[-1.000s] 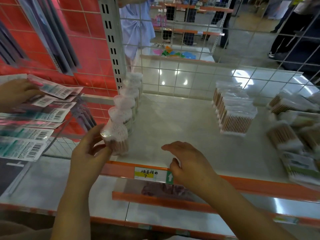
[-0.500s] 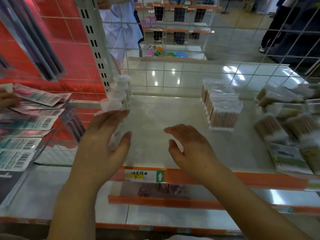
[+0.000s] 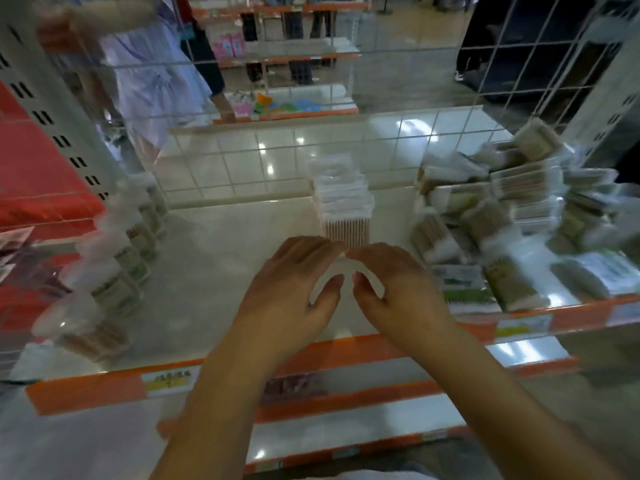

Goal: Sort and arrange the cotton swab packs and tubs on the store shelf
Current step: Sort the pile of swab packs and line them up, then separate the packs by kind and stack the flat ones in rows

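Observation:
A row of clear round cotton swab tubs [image 3: 117, 268] runs front to back along the left side of the shelf [image 3: 221, 271]. A straight row of flat swab packs [image 3: 346, 209] stands in the middle. A loose heap of swab packs [image 3: 512, 220] fills the right side. My left hand [image 3: 294, 289] and my right hand [image 3: 398, 289] hover side by side just in front of the middle row. Their fingers are relaxed, the fingertips nearly meet, and they hold nothing.
A white wire grid [image 3: 311, 161] backs the shelf. An orange price rail [image 3: 311, 362] edges its front, with a lower shelf [image 3: 346, 438] below. A red panel [image 3: 34, 174] stands at left. A person in a light shirt [image 3: 152, 74] stands behind the grid.
My left hand has let go of the front tub and moved right. Both hands now sit together before the middle pack row. The view has swung to the right.

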The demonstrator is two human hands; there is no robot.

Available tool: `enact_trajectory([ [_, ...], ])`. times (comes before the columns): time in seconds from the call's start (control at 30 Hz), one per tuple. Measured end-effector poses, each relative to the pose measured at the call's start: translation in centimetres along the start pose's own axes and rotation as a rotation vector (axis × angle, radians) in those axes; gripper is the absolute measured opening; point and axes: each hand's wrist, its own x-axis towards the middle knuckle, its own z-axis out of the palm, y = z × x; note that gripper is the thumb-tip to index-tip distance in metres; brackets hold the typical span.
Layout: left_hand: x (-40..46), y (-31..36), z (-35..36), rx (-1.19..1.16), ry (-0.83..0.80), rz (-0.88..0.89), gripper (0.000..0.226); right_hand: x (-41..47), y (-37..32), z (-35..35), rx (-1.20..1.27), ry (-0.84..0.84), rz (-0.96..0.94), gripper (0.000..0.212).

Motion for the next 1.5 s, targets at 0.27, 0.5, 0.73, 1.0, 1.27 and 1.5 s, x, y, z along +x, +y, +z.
enact_trajectory([
  [0.27,4.4,6.3,6.3,-0.024,-0.03,0.017,0.045,-2.4,8.1,-5.9,-0.06,0.019,0.045,0.033],
  [0.5,6.8,10.5,12.4,-0.056,-0.078,0.02,0.045,-4.0,14.7,-10.4,-0.052,-0.028,0.095,0.037],
  [0.73,6.8,12.9,16.6,-0.052,-0.252,-0.169,0.049,-5.6,18.9,-11.2,-0.015,-0.131,0.264,0.036],
  [1.0,6.0,13.5,18.6,0.001,-0.185,-0.213,0.051,-5.0,20.7,-10.9,-0.097,-0.41,0.46,0.059],
  [1.27,5.4,13.7,20.1,0.025,-0.14,-0.259,0.046,-4.9,21.3,-10.5,-0.046,-0.467,0.468,0.06],
  [1.5,4.9,14.6,20.2,-0.06,-0.046,-0.338,0.043,-6.1,21.6,-10.2,0.224,-0.297,0.467,0.051],
])
